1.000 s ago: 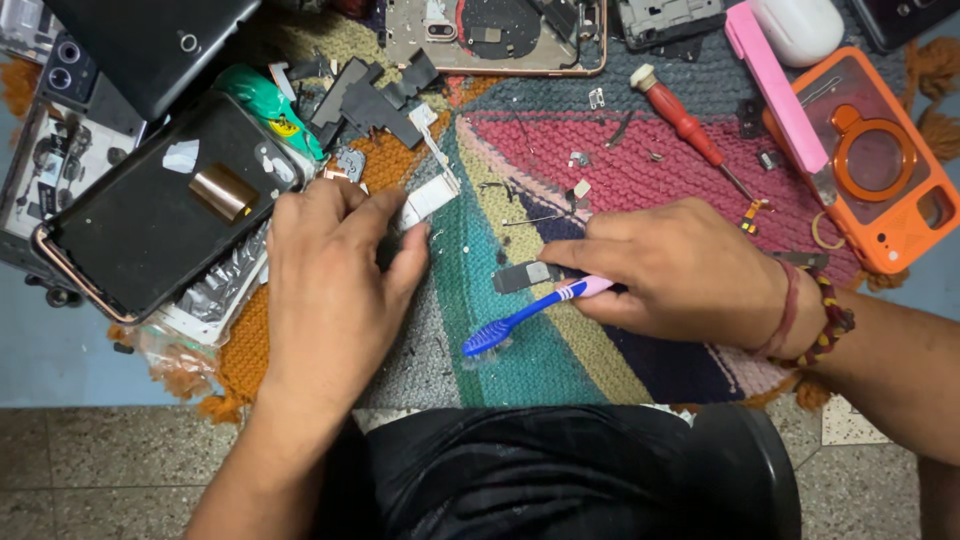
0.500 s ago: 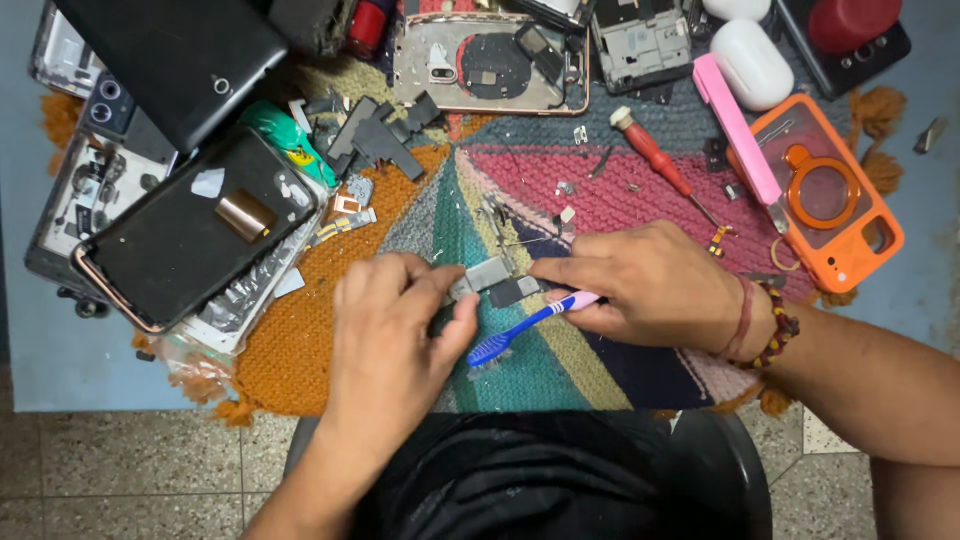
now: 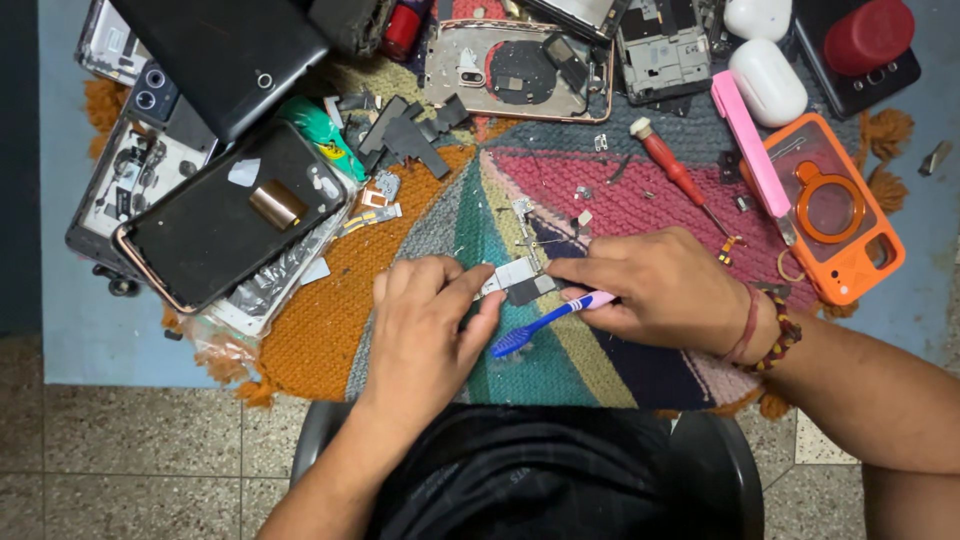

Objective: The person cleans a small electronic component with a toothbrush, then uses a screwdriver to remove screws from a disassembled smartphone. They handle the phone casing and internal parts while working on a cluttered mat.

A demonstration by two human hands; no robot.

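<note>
Left hand (image 3: 425,325) pinches small circuit board (image 3: 515,275) on woven mat (image 3: 320,330); right hand (image 3: 660,290) steadies the board's other end, blue toothbrush (image 3: 540,325) tucked in its fingers.

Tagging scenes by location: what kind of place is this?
Likely a small phone-repair bench, maybe at home. Opened phones and loose parts lie on a woven mat, a red screwdriver beside them. Both hands, left and right, hold a small part.

Small grey phone part (image 3: 517,276) on mat, blue toothbrush (image 3: 545,322) tilted beside
</note>
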